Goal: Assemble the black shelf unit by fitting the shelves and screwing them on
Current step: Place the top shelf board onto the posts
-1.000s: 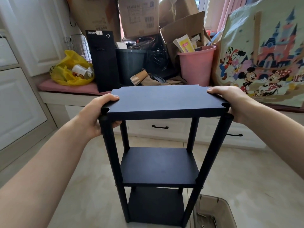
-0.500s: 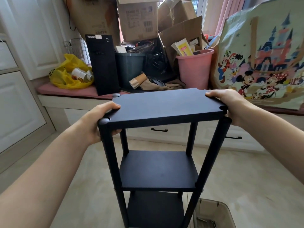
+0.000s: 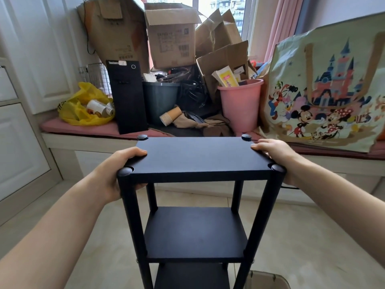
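Note:
The black shelf unit [image 3: 198, 230] stands upright on the floor in front of me. Its top shelf [image 3: 198, 155] sits between four round posts whose capped tops show at the corners. A middle shelf [image 3: 195, 232] and a bottom shelf [image 3: 191, 276] lie below it. My left hand [image 3: 116, 170] grips the top shelf's left edge, thumb on top and fingers underneath. My right hand [image 3: 277, 157] holds the right edge the same way.
A window bench [image 3: 83, 140] behind the unit is crowded with cardboard boxes [image 3: 170, 36], a black computer tower [image 3: 128, 97], a dark bin [image 3: 160, 101], a pink bucket [image 3: 241, 105], a yellow bag [image 3: 83, 107] and a large cartoon tote [image 3: 325, 88]. A clear plastic box [image 3: 268, 280] sits at bottom right.
The top shelf has dropped lower relative to the posts, so all four post caps now show at its corners. Both hands kept their hold on its edges.

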`<state>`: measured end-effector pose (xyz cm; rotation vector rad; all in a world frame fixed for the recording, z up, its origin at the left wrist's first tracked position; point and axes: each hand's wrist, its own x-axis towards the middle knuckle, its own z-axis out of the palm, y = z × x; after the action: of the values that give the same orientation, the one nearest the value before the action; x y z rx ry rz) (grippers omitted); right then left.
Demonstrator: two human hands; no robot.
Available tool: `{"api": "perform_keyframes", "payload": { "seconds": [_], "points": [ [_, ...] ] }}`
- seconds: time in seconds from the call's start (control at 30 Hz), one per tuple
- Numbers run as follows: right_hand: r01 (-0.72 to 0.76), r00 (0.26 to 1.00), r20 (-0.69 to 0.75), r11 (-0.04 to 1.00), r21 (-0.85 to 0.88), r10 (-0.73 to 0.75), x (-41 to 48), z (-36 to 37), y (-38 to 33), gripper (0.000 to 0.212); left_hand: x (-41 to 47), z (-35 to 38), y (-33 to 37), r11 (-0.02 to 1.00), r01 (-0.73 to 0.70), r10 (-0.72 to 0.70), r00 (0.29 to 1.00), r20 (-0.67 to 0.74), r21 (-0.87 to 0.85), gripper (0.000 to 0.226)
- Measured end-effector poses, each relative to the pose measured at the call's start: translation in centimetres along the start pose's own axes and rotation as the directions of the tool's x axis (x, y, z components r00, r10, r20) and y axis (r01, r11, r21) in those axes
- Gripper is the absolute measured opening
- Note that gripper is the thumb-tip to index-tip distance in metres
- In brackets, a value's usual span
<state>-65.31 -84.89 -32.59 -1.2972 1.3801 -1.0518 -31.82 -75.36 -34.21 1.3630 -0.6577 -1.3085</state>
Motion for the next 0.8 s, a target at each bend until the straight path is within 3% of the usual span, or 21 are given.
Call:
{"api": "perform_keyframes", "payload": {
  "seconds": [0.07,0.17,0.33,0.63,0.8],
  "points": [
    [-0.066,0.998,0.028,0.997,0.049,0.064,-0.2,0.1,0.2,0.011,0.0,-0.1,-0.1,1.0,0.0,0.0,1.0,0.008,0.002,0.04],
    [-0.145,0.988,0.056,0.986,0.081,0.141,-0.3,0.1,0.6,0.022,0.1,-0.3,-0.4,1.0,-0.011,0.011,0.999,0.041,-0.009,0.048],
    [-0.155,0.986,0.073,0.985,0.08,0.149,-0.2,0.2,1.2,0.021,0.3,-0.4,-0.9,0.999,-0.022,0.024,0.997,0.067,-0.042,0.057],
    [-0.115,0.991,0.075,0.99,0.081,0.109,0.0,0.4,3.8,0.02,0.5,-0.6,-3.9,0.997,0.053,-0.05,0.996,0.073,-0.048,0.042],
    [-0.125,0.982,0.162,0.976,0.176,0.097,-0.6,0.5,5.8,0.014,0.7,-0.7,-4.5,0.997,0.06,-0.052,0.99,0.129,-0.056,0.037]
  ]
}}
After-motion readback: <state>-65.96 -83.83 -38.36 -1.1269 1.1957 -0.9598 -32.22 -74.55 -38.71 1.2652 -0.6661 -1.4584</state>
